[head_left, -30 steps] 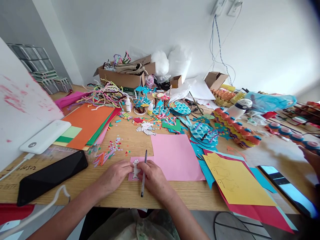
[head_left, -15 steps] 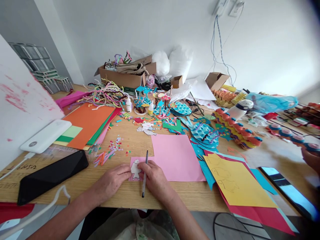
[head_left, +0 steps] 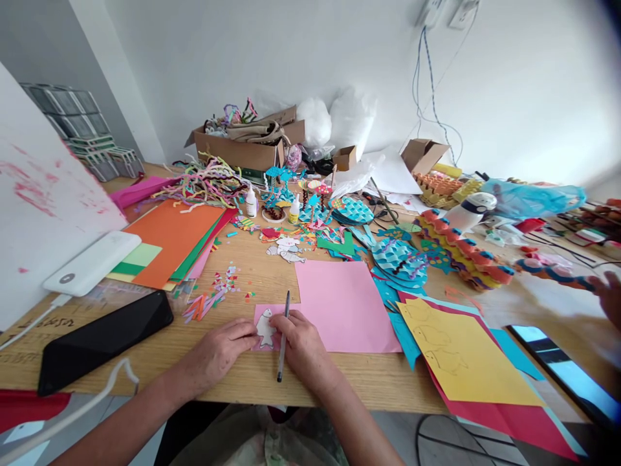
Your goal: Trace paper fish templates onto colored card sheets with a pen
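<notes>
A white fish cutout (head_left: 265,325) lies on the narrow left part of a pink paper sheet (head_left: 347,307). My left hand (head_left: 228,343) rests at the left edge of this part, fingers pressed together, their tips beside the fish. From the other side my right hand (head_left: 303,343) touches the fish with its fingertips and holds a pen (head_left: 283,343), which points toward and away from me between the fingers. Whether the left fingertips pinch the paper or only press it cannot be made out.
Coloured papers (head_left: 179,226), a black phone (head_left: 104,340) and a power bank (head_left: 92,262) lie left. Yellow paper (head_left: 470,359) and another phone (head_left: 563,369) lie right. Glue bottles (head_left: 251,202) and craft scraps stand behind. Another person's hand (head_left: 609,301) is at the far right.
The view has shifted slightly. My hands, the pen and the fish keep their places on the pink paper. At the far right, the other person's hand and the painted strip have moved.
</notes>
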Demonstrator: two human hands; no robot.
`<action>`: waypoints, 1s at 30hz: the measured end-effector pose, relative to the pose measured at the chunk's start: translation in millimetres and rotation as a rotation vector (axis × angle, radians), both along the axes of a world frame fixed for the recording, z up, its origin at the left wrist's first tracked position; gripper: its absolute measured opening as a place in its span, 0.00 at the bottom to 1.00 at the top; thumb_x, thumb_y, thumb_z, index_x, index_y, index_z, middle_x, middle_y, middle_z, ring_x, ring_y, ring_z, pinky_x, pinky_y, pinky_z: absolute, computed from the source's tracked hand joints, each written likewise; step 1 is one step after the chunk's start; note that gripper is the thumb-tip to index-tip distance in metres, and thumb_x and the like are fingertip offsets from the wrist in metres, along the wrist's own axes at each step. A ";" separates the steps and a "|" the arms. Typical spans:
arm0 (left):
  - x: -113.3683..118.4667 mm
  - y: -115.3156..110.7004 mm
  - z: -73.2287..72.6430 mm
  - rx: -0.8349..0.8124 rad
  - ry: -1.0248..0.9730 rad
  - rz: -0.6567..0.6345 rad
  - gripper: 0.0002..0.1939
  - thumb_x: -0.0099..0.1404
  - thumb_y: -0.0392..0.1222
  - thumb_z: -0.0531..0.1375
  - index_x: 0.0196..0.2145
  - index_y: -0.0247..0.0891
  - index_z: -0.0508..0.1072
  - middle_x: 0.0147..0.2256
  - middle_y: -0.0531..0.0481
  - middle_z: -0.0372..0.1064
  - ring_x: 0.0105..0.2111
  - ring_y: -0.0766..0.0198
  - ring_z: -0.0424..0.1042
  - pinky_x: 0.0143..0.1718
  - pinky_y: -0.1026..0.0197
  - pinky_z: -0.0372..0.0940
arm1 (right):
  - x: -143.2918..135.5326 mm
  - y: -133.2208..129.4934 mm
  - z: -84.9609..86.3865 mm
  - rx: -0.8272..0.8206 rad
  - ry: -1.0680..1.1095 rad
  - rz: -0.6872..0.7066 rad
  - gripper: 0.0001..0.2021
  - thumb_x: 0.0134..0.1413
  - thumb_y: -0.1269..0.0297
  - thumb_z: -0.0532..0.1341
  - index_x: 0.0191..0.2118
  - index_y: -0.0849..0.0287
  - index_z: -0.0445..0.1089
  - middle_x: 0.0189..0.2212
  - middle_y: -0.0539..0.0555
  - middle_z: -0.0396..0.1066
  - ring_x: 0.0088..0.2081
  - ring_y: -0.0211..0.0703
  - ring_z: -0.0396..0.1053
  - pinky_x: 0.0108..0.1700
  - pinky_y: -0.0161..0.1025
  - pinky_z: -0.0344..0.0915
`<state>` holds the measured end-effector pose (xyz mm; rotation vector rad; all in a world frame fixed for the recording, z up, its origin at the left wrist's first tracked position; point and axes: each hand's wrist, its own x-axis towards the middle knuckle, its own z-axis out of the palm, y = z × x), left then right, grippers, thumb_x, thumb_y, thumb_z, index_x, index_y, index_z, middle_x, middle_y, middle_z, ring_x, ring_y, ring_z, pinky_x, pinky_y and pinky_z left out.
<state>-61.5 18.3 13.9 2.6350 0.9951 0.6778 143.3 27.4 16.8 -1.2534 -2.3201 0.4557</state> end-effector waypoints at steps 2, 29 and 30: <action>0.6 0.0 -0.2 -0.023 0.008 0.005 0.16 0.67 0.31 0.47 0.41 0.40 0.73 0.43 0.50 0.71 0.46 0.65 0.68 0.50 0.60 0.65 | -0.1 0.2 -0.4 0.004 0.000 0.001 0.10 0.52 0.78 0.55 0.37 0.59 0.68 0.30 0.54 0.69 0.36 0.42 0.64 0.36 0.34 0.61; 1.1 -2.0 9.3 -0.022 -0.009 -0.066 0.16 0.69 0.34 0.45 0.41 0.39 0.73 0.39 0.50 0.71 0.42 0.65 0.67 0.45 0.64 0.65 | 0.9 2.4 5.2 -0.023 -0.033 0.014 0.10 0.52 0.79 0.55 0.37 0.60 0.68 0.29 0.54 0.69 0.34 0.41 0.64 0.35 0.33 0.59; 1.0 -1.8 9.0 -0.014 -0.004 -0.062 0.16 0.69 0.34 0.45 0.41 0.39 0.73 0.39 0.50 0.71 0.42 0.65 0.67 0.45 0.64 0.65 | 1.1 2.4 4.9 -0.022 -0.031 0.016 0.10 0.52 0.79 0.55 0.37 0.60 0.68 0.29 0.54 0.69 0.34 0.41 0.64 0.35 0.33 0.59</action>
